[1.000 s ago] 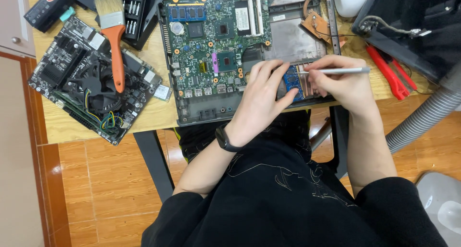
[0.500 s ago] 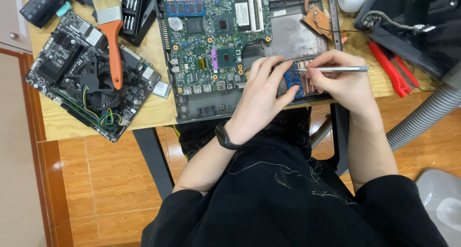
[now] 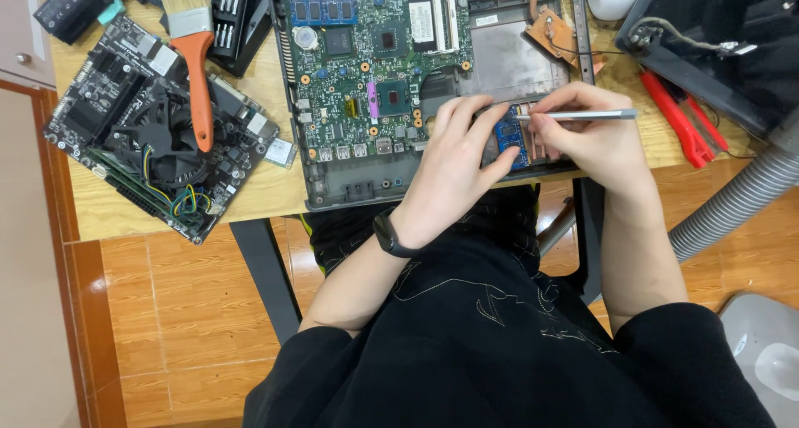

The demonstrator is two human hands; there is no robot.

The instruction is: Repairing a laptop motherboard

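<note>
A green laptop motherboard [image 3: 366, 70] lies in its dark chassis [image 3: 349, 191] on the wooden table. My left hand [image 3: 456, 157] rests on the chassis, fingers pressing a small blue circuit board [image 3: 509, 136]. My right hand [image 3: 595, 141] holds a thin silver screwdriver [image 3: 583, 115] almost level, its tip pointing left at the top of the blue board. The right hand covers the part of the chassis below the tool.
A black desktop board with a fan [image 3: 158, 136] sits at left, an orange-handled brush [image 3: 196, 53] lying on it. A screwdriver bit set [image 3: 229, 12] is behind. Red pliers [image 3: 681, 116], a black laptop cover [image 3: 716, 37] and a grey hose [image 3: 741, 199] are at right.
Both hands stay on the blue board with the screwdriver in the same place. The view has shifted only slightly.
</note>
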